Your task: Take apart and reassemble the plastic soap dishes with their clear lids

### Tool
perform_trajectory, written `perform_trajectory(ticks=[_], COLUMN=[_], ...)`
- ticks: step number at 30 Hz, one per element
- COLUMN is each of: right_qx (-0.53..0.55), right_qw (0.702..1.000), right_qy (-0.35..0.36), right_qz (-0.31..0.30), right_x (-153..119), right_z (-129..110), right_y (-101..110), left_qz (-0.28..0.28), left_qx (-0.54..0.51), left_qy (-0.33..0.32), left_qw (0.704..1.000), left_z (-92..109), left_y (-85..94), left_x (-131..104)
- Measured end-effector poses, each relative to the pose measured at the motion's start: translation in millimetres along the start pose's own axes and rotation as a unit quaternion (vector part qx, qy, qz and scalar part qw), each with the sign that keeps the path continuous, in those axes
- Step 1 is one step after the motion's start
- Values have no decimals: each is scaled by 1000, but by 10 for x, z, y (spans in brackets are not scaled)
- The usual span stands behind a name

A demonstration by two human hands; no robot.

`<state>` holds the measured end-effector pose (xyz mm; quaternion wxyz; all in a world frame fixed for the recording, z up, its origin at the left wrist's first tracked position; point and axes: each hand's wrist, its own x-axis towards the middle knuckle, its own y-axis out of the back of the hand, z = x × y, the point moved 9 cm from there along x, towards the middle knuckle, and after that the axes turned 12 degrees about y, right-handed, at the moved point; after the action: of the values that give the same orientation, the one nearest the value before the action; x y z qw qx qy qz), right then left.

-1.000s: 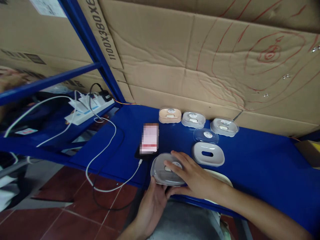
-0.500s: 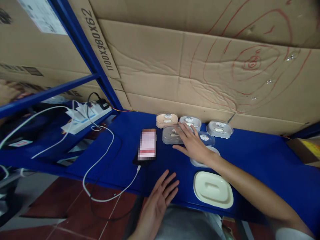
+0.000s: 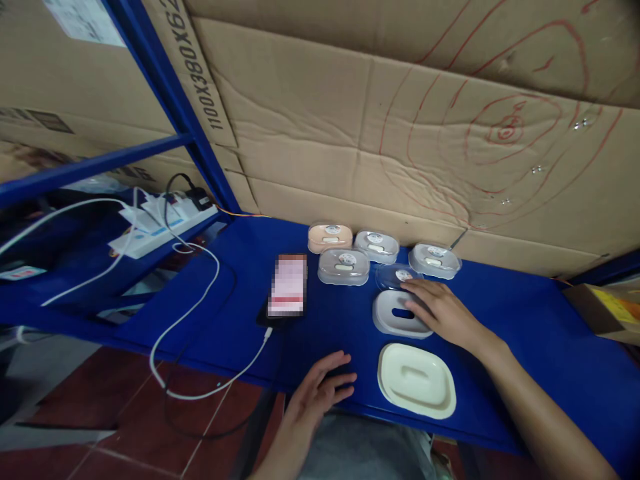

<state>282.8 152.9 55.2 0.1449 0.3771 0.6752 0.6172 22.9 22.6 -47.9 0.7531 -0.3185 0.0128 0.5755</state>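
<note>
My right hand (image 3: 440, 310) reaches over the right side of a grey oval ring-shaped part (image 3: 387, 323) and the near edge of a clear lid (image 3: 393, 275); its fingers are apart, and contact is hard to judge. Nearer me lies a cream oval tray (image 3: 417, 381). My left hand (image 3: 323, 390) hovers at the table's front edge, fingers spread, holding nothing. Behind stand lidded oval boxes: a peach one (image 3: 330, 239), a grey one in front (image 3: 343, 267), another grey one (image 3: 377, 247) and one at the right (image 3: 435, 261).
A phone (image 3: 287, 285) with a white cable lies on the blue table (image 3: 225, 327). A white power strip (image 3: 163, 230) is at the left. Cardboard (image 3: 320, 113) stands behind, and an open carton (image 3: 603, 310) is at the right edge.
My right hand has moved right and nearer me, from the front grey box to the ring-shaped part, uncovering that box. My left hand's fingers have turned more to the right. The view has shifted slightly.
</note>
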Motion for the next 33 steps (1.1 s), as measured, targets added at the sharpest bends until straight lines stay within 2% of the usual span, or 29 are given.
perform_trajectory(ticks=[3,5,6,8,10,11,15,18,24,29,33], right_qx=[25,33,34,32,36,40,60,63,34,43,61], right_qw=[1000,999,998,995,993,993,993,993,992,991,993], right_qy=[6,-1,-8,-22,-26,-22,6,9,-51,-68,-59], right_qz=[1,36,58,97,111,112,101,98,112,104,83], right_x=[16,26,27,17,0,-10,-52,-83,-205,-309,-347], right_z=[-58,-21,32,182,326,376,417,427,661,808,858], right_y=[-60,-25,2,37,15,-11,-124,-159,-89,-28,-27], left_qz=[12,33,43,50,46,52,76,61,44,-15,-4], left_qx=[100,216,288,443,545,576,646,668,673,682,677], left_qy=[-39,-67,-81,-137,-183,-193,-161,-156,-166,-244,-257], left_qw=[994,974,953,885,817,793,742,725,720,689,690], left_z=[95,216,287,459,593,648,756,781,778,780,853], left_y=[-37,-101,-160,-358,-579,-660,-827,-910,-928,-1031,-987], left_x=[1,52,102,233,409,509,877,996,1008,886,866])
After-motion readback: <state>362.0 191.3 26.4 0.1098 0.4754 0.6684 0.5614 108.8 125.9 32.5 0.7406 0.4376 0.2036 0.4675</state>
